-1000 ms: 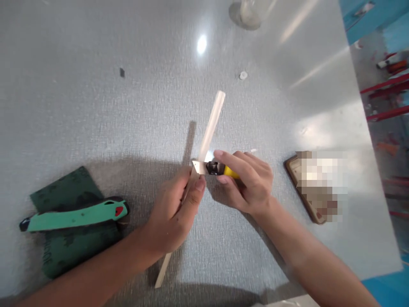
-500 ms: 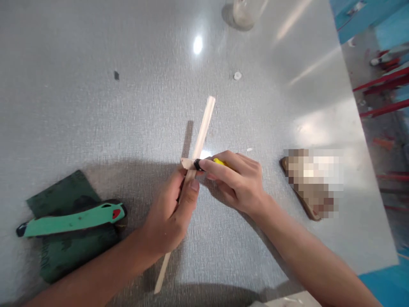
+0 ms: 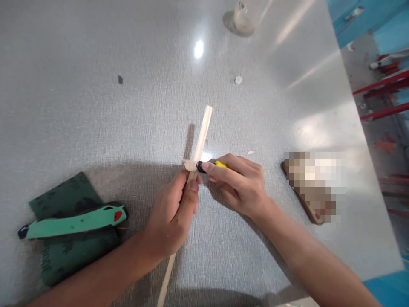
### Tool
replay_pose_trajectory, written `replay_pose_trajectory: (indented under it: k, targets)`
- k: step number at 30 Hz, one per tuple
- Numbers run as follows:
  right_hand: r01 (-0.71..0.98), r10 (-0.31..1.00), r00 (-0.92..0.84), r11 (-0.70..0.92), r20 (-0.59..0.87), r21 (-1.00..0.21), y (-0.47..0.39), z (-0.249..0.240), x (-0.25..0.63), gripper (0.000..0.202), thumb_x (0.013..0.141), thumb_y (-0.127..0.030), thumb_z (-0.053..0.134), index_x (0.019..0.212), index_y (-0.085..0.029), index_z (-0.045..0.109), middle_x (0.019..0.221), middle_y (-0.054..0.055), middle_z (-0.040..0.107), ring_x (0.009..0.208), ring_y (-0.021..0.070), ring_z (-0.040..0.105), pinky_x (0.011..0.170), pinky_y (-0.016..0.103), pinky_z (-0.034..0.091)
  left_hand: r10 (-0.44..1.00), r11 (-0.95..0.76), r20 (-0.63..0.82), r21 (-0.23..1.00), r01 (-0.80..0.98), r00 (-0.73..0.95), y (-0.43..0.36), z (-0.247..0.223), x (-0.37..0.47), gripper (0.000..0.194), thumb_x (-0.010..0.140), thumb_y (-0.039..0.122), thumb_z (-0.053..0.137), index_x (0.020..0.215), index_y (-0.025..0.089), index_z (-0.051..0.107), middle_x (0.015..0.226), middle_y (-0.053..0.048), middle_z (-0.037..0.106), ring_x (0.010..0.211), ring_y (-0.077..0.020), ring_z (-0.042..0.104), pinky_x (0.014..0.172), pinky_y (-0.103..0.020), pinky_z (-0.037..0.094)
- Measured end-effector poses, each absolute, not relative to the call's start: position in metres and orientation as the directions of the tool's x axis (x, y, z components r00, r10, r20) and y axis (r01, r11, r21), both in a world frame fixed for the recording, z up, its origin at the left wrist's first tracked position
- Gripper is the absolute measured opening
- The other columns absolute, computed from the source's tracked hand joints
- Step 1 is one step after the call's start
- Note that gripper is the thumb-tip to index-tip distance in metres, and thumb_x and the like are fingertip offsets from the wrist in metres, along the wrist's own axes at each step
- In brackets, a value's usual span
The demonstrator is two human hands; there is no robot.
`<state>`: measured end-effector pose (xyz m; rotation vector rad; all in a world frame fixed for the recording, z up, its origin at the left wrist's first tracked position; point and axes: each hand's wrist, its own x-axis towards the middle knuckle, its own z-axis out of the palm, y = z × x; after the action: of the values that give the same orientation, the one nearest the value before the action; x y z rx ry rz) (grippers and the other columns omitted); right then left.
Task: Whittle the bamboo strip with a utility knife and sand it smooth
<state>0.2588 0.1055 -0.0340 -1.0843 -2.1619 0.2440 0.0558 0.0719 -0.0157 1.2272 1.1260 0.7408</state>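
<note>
A thin pale wooden stick (image 3: pixel 203 132) runs up and slightly right through the middle of the view. My left hand (image 3: pixel 175 211) is closed around it, the thumb lying along the wood, and the stick's lower part comes out below the palm. In my closed right hand (image 3: pixel 241 181) is a utility knife (image 3: pixel 221 164) with a yellow body and a black front end. Its short blade lies across the stick just above my left thumb. My right palm hides most of the knife's handle.
Left of my hands, a green tool with black ends (image 3: pixel 75 221) rests on dark green sandpaper (image 3: pixel 65 194). A partly pixelated brown-edged object (image 3: pixel 298 194) lies at right on the grey table (image 3: pixel 153 106). A clear container (image 3: pixel 244 21) stands at the back. Small scraps are scattered about.
The stick has slid down a little through my left hand, so less of it shows above the blade. Both hands keep their grips; the whole view has shifted slightly.
</note>
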Motion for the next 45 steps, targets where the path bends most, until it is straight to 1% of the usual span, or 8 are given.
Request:
replay_pose_trajectory:
  k: [7,11,15,22,27,31,39,45]
  targets:
    - [0.618,0.768,-0.385,0.626,0.511,-0.475,0.105,-0.035,0.258,0.027,0.099,-0.017,0.062,0.122,-0.027,0.069,0.092,0.0,0.072,0.069,0.011,0.062,0.063,0.026,0.047,0.912,0.244,-0.263,0.965,0.099,0.315,0.073,-0.013,0.056,0.03,0.113,0.043,0.037,0.109,0.023,0.058,0.063,0.006,0.052,0.052,-0.0086,0.046,0.049,-0.025,0.035]
    - [0.623,0.775,-0.377,0.617,0.506,-0.481,0.105,-0.036,0.258,0.026,0.1,-0.018,0.062,0.122,-0.028,0.07,0.092,0.0,0.072,0.069,0.0109,0.062,0.063,0.026,0.047,0.914,0.241,-0.259,0.966,0.096,0.313,0.073,-0.013,0.057,0.032,0.113,0.044,0.037,0.108,0.022,0.06,0.061,0.006,0.051,0.05,-0.0087,0.045,0.047,-0.025,0.034]
    - [0.625,0.784,-0.354,0.604,0.51,-0.495,0.105,-0.035,0.257,0.023,0.1,-0.018,0.062,0.121,-0.026,0.071,0.089,0.0,0.071,0.067,0.0109,0.061,0.062,0.026,0.046,0.91,0.246,-0.265,0.964,0.1,0.318,0.073,-0.013,0.056,0.03,0.113,0.043,0.038,0.108,0.022,0.06,0.061,0.007,0.051,0.05,-0.0077,0.044,0.048,-0.024,0.035]
    - [0.656,0.815,-0.297,0.552,0.497,-0.514,0.106,-0.033,0.256,0.021,0.101,-0.019,0.061,0.117,-0.025,0.073,0.085,0.0,0.071,0.066,0.0104,0.061,0.061,0.026,0.045,0.909,0.229,-0.259,0.965,0.128,0.327,0.073,-0.013,0.056,0.031,0.113,0.043,0.037,0.106,0.022,0.059,0.06,0.006,0.051,0.049,-0.0081,0.045,0.047,-0.023,0.035]
    - [0.654,0.824,-0.284,0.54,0.49,-0.53,0.106,-0.033,0.257,0.021,0.101,-0.022,0.061,0.118,-0.024,0.073,0.084,0.0,0.07,0.065,0.0104,0.061,0.059,0.026,0.045,0.91,0.221,-0.258,0.964,0.146,0.325,0.074,-0.012,0.057,0.032,0.112,0.043,0.038,0.099,0.022,0.057,0.06,0.006,0.051,0.049,-0.009,0.045,0.047,-0.025,0.036]
    - [0.668,0.831,-0.254,0.52,0.494,-0.532,0.108,-0.033,0.258,0.02,0.102,-0.024,0.061,0.118,-0.025,0.074,0.083,0.0,0.069,0.063,0.0104,0.059,0.058,0.026,0.044,0.907,0.219,-0.258,0.964,0.15,0.332,0.074,-0.012,0.056,0.031,0.112,0.043,0.038,0.098,0.023,0.056,0.06,0.005,0.051,0.049,-0.0092,0.046,0.047,-0.025,0.036]
    - [0.67,0.844,-0.24,0.502,0.48,-0.547,0.11,-0.033,0.264,0.022,0.101,-0.024,0.061,0.12,-0.026,0.073,0.084,0.001,0.07,0.063,0.0119,0.06,0.056,0.026,0.044,0.913,0.176,-0.233,0.965,0.192,0.336,0.074,-0.012,0.056,0.032,0.113,0.039,0.037,0.092,0.022,0.055,0.058,0.006,0.049,0.048,-0.008,0.045,0.047,-0.024,0.036]
    - [0.723,0.884,-0.063,0.36,0.463,-0.589,0.121,-0.037,0.282,0.025,0.103,-0.029,0.058,0.122,-0.025,0.074,0.09,0.005,0.075,0.065,0.0146,0.062,0.057,0.028,0.047,0.87,0.152,-0.246,0.958,0.242,0.427,0.072,-0.01,0.056,0.031,0.113,0.037,0.035,0.097,0.022,0.056,0.055,0.007,0.049,0.045,-0.0085,0.046,0.047,-0.024,0.037]
